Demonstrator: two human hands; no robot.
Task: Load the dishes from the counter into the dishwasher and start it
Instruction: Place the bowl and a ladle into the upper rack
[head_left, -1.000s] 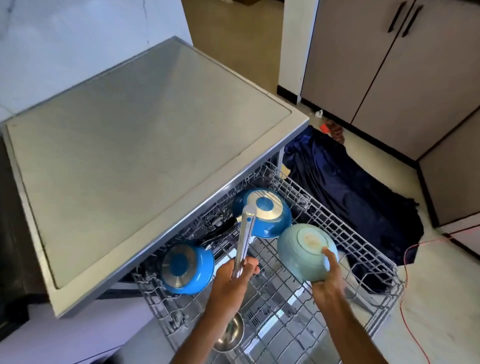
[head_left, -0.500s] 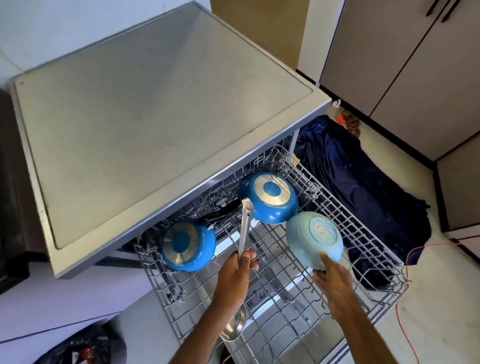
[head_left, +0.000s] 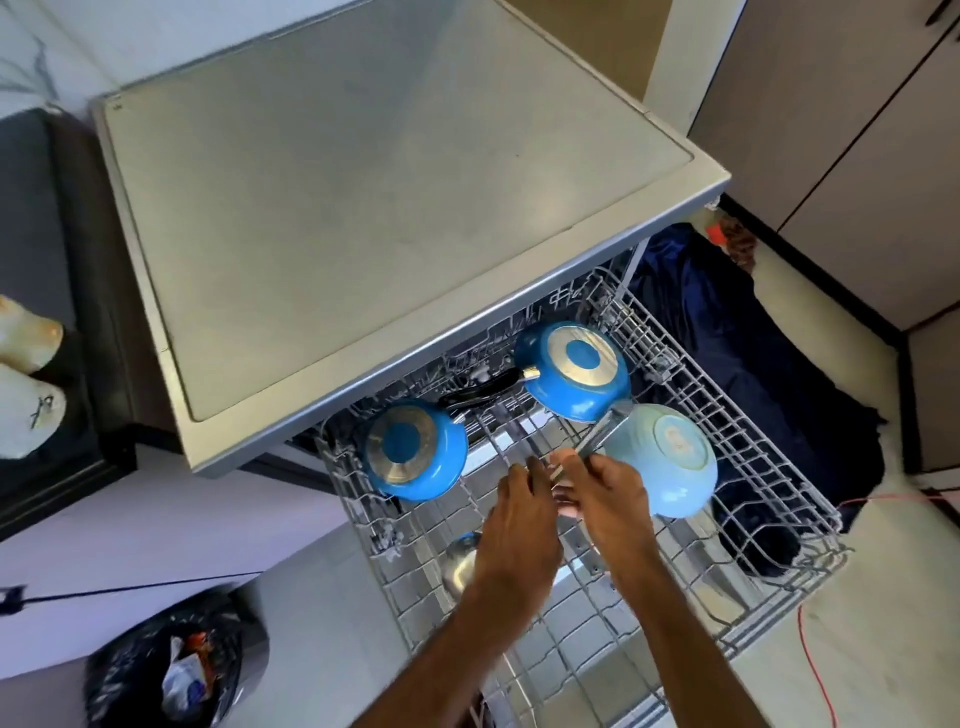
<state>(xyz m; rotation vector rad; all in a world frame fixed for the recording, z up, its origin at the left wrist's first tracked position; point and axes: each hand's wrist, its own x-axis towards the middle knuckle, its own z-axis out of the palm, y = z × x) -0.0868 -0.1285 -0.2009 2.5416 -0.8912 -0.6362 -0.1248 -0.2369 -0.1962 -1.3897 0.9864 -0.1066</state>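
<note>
Pretty clearly a home kitchen: open dishwasher with its rack pulled out, pans inside, cabinets alongside.

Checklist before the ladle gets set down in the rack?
1. Rack pulled out: ok.
2. Ladle held: ok, the right hand grips its handle.
3. Left hand grip on the ladle: cannot tell, blurred.
4. Bare rack wires between the pans for the ladle: ok.
5. Handle tip clear of the light blue bowl and the back pan: cannot tell.
6. Front pan bottom-up: ok.
</note>
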